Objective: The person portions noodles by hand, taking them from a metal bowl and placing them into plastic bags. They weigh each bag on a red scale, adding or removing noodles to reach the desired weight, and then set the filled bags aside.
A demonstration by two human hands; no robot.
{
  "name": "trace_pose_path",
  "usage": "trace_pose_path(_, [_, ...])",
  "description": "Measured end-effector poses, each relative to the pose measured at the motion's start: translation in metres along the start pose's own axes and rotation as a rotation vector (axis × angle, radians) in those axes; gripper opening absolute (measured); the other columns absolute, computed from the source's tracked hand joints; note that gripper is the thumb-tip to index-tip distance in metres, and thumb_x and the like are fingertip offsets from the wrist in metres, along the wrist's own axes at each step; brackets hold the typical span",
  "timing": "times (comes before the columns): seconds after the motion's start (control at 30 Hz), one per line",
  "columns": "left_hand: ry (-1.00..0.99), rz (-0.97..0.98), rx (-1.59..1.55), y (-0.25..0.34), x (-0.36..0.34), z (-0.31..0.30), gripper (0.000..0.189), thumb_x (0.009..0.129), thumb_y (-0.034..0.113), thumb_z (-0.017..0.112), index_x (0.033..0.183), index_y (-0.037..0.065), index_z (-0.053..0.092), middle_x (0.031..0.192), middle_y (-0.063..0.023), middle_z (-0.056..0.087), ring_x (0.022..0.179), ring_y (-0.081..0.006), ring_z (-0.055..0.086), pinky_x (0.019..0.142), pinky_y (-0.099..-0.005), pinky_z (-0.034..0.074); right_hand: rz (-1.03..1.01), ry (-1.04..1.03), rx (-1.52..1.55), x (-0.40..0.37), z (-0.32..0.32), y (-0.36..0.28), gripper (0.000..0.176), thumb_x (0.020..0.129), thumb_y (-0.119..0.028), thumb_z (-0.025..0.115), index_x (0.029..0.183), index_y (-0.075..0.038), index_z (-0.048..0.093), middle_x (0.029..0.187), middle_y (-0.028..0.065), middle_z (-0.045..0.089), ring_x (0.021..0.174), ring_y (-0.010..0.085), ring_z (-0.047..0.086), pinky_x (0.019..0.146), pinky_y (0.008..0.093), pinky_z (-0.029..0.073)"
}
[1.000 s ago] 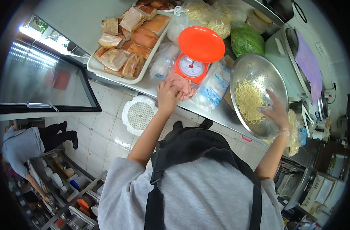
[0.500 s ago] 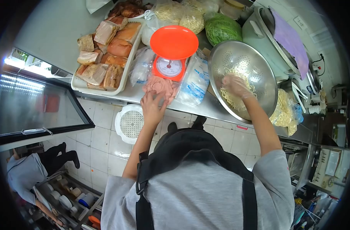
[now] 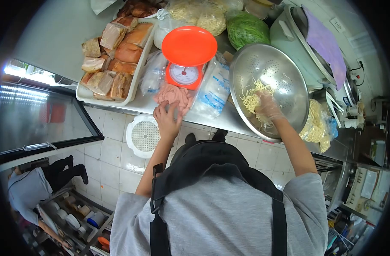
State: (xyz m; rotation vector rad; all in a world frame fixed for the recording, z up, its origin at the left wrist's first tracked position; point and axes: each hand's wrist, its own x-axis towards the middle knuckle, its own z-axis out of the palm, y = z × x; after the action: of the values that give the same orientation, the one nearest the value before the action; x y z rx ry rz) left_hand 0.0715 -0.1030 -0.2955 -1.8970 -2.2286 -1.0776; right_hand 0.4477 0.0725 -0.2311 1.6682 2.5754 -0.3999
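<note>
My right hand, in a clear plastic glove, is closed around yellow noodles inside a big perforated steel colander. Part of the noodles is hidden under the fingers. My left hand rests with fingers apart at the near edge of a crumpled pink pile, perhaps cloth, at the counter's front. Just behind that pile stands an orange-red dial scale with an orange-red round pan on top. A blue-printed plastic bag pack lies between the scale and the colander.
A white tray of meat blocks stands left. Bagged noodles and bagged greens sit behind; more bagged noodles lie right, near a large pale-green pot. A white stool stands below. Another person works lower left.
My right hand has gathered noodles into its grip and shifted slightly toward me. My left hand has moved slightly down and stays by the pink pile. The view has shifted a little.
</note>
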Motion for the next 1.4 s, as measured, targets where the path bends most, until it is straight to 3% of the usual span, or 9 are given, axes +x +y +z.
trace_pose_path(0.03, [0.01,0.001,-0.001,0.0,0.0,0.002,0.04,0.082,0.026,0.065,0.121,0.019,0.063,0.122,-0.0142,0.05,0.115,-0.0355,0.043,0.102,-0.0486,0.029,-0.043,0.095,-0.026,0.002,0.001,0.001,0.071,0.068,-0.016,0.075,0.136,-0.014,0.054,0.124,0.0188,0.061,0.103,0.0291,0.065,0.09,0.0384,0.053])
trace_pose_path(0.2, [0.03,0.019,-0.006,-0.003,-0.003,0.005,0.04,0.083,0.025,0.064,0.122,0.018,0.062,0.123,-0.0148,0.049,0.116,-0.0358,0.043,0.103,-0.0498,0.028,0.133,-0.135,0.647,-0.002,-0.098,-0.023,0.063,0.072,-0.013,0.072,0.132,-0.003,0.055,0.095,0.0103,0.071,0.079,0.0175,0.066,0.08,0.0317,0.055])
trace_pose_path(0.33, [0.05,0.017,-0.017,-0.003,-0.003,0.006,0.042,0.08,0.023,0.066,0.121,0.018,0.06,0.123,-0.0135,0.047,0.119,-0.0343,0.043,0.106,-0.0531,0.028,0.197,0.057,0.614,-0.014,-0.185,-0.052,0.065,0.073,-0.014,0.071,0.133,0.003,0.052,0.104,0.011,0.069,0.085,0.0149,0.066,0.084,0.0288,0.053])
trace_pose_path(0.47, [0.039,0.011,-0.013,-0.006,-0.005,0.007,0.041,0.082,0.025,0.065,0.122,0.019,0.06,0.124,-0.0132,0.047,0.12,-0.0338,0.043,0.107,-0.0532,0.027,0.022,0.105,0.777,-0.004,-0.249,-0.045,0.079,0.071,-0.03,0.078,0.137,0.002,0.049,0.108,0.0128,0.069,0.098,0.0216,0.067,0.1,0.0355,0.047])
trace_pose_path(0.7, [0.016,0.019,-0.049,-0.011,-0.008,0.006,0.04,0.085,0.026,0.063,0.124,0.018,0.06,0.126,-0.0142,0.047,0.123,-0.0355,0.042,0.108,-0.0553,0.026,-0.101,0.239,0.675,0.034,-0.33,-0.056,0.067,0.076,-0.028,0.076,0.131,0.001,0.052,0.11,0.0133,0.068,0.094,0.0196,0.067,0.088,0.0336,0.052])
trace_pose_path(1.13, [0.007,0.007,-0.057,-0.011,-0.011,-0.001,0.041,0.085,0.023,0.064,0.126,0.019,0.06,0.13,-0.0136,0.048,0.124,-0.0334,0.043,0.11,-0.0544,0.026,-0.339,-0.235,0.77,0.176,-0.25,-0.239,0.045,0.081,-0.023,0.071,0.12,-0.002,0.062,0.109,0.0138,0.069,0.084,0.0169,0.068,0.076,0.0283,0.055])
trace_pose_path(1.23, [0.01,-0.001,-0.062,-0.012,-0.012,0.0,0.042,0.085,0.024,0.064,0.127,0.021,0.059,0.131,-0.013,0.048,0.126,-0.0333,0.043,0.111,-0.0536,0.026,-0.4,-0.153,0.24,0.218,-0.195,-0.245,0.061,0.077,-0.029,0.07,0.127,0.003,0.055,0.107,0.013,0.07,0.09,0.017,0.066,0.081,0.0293,0.052])
trace_pose_path(1.33, [0.0,-0.012,-0.087,-0.014,-0.014,0.001,0.043,0.085,0.024,0.064,0.127,0.022,0.059,0.131,-0.0127,0.047,0.127,-0.0331,0.042,0.111,-0.0531,0.025,-0.461,-0.194,0.089,0.219,-0.174,-0.249,0.086,0.069,-0.041,0.072,0.137,0.007,0.047,0.117,0.0236,0.066,0.111,0.0319,0.062,0.105,0.0337,0.041])
trace_pose_path(1.4, [0.01,-0.012,-0.076,-0.014,-0.014,0.002,0.044,0.084,0.024,0.064,0.127,0.022,0.059,0.131,-0.0126,0.048,0.127,-0.0324,0.043,0.111,-0.0532,0.027,-0.436,-0.234,0.07,0.206,-0.165,-0.252,0.083,0.07,-0.037,0.072,0.138,0.003,0.048,0.119,0.0227,0.065,0.107,0.0294,0.064,0.1,0.0345,0.045])
